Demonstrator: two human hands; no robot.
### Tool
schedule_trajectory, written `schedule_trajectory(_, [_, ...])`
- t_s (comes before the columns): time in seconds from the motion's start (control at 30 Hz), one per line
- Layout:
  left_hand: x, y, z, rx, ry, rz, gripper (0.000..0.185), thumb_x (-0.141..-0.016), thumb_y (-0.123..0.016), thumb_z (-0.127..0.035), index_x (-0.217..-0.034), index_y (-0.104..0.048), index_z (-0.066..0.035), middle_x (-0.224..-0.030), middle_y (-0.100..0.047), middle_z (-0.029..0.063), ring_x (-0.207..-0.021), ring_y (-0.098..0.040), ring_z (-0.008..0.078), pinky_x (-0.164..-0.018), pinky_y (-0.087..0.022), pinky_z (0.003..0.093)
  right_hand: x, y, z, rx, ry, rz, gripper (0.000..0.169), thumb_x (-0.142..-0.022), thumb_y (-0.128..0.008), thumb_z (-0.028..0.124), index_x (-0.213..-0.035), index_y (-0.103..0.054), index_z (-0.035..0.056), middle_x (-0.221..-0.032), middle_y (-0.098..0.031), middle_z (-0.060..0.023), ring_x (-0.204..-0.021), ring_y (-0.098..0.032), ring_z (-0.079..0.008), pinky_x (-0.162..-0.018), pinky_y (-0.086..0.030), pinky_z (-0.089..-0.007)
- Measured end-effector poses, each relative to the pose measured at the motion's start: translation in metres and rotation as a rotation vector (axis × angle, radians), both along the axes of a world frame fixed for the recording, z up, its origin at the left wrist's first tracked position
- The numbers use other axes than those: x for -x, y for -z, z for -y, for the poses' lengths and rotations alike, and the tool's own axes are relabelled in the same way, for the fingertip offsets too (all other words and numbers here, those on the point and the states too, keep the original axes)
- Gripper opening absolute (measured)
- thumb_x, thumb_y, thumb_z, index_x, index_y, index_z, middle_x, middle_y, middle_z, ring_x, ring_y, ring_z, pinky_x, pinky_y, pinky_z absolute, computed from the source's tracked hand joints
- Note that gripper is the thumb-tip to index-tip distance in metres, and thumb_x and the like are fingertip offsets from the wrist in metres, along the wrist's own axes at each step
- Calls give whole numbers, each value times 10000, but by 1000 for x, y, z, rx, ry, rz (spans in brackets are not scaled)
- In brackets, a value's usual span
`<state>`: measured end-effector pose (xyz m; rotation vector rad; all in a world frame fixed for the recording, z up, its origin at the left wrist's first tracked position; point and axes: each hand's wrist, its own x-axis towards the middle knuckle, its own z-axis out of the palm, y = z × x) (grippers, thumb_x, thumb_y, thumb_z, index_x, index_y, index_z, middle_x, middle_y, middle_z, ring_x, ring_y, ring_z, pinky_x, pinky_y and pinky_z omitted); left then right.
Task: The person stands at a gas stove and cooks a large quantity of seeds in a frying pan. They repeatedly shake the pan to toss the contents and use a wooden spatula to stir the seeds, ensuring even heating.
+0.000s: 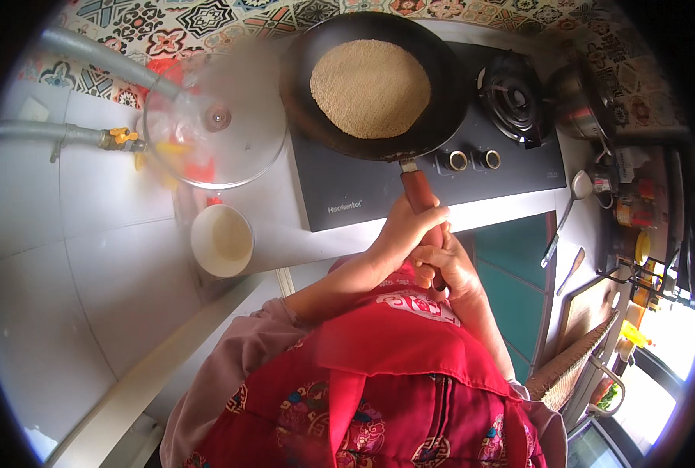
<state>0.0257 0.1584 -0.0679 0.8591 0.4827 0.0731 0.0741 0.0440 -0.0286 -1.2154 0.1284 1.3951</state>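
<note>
A dark wok-like frying pan [441, 126] sits over the left side of the black gas hob [359, 181]. Spread across its bottom are pale tan grains [371, 88], perhaps sesame seeds. Both hands grip the pan's reddish-brown handle [420, 190]. My left hand [403, 231] wraps the handle nearer the pan. Closer to my body, my right hand [450, 263] closes around the handle's end. The burner beneath the pan is hidden.
Left of the hob lie a glass lid [236, 152] and a white bowl [195, 240] with something pale inside. Gas pipes [78, 133] run along the left wall. On the right are a second burner [514, 96], a metal pot [578, 105], a ladle [567, 210] and a woven tray [570, 362].
</note>
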Motion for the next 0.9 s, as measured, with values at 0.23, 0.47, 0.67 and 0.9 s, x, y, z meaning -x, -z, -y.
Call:
schedule_trajectory(0.23, [-1,-2,-5,-81,128,-59,271,-880,-585,-287,-907,-542,-20,-832,-619,86,-751,-598,159,-669,-471,288,-2,-8,9,-39,-25,33,231,-891,-576,220,-971,-536,7,-711,-573,-80,-527,-542,-137,-463,-436,-254])
schedule_trajectory(0.47, [22,32,-19,325,40,35,567,-944,-438,-518,-1219,-485,-25,-1143,-580,172,-1115,-527,263,-993,-376,420,-66,65,104,240,254,710,357,-933,-558,309,-1061,-608,-21,-872,-619,-65,-769,-581,-128,-687,-485,-270])
schedule_trajectory(0.67, [44,57,-14,360,-144,-163,236,-941,-550,-305,-1018,-552,-82,-1006,-591,55,-944,-539,169,-864,-432,338,-164,172,347,993,544,1156,259,-866,-568,223,-983,-628,-1,-747,-577,-60,-628,-542,-146,-549,-436,-271])
schedule_trajectory(0.9, [108,120,-20,874,-444,-118,155,-919,-576,-223,-915,-537,-73,-943,-606,70,-828,-553,171,-804,-478,323,-254,294,619,1971,-607,1284,430,-846,-579,414,-1124,-599,86,-924,-621,-88,-832,-637,-263,-652,-512,-462])
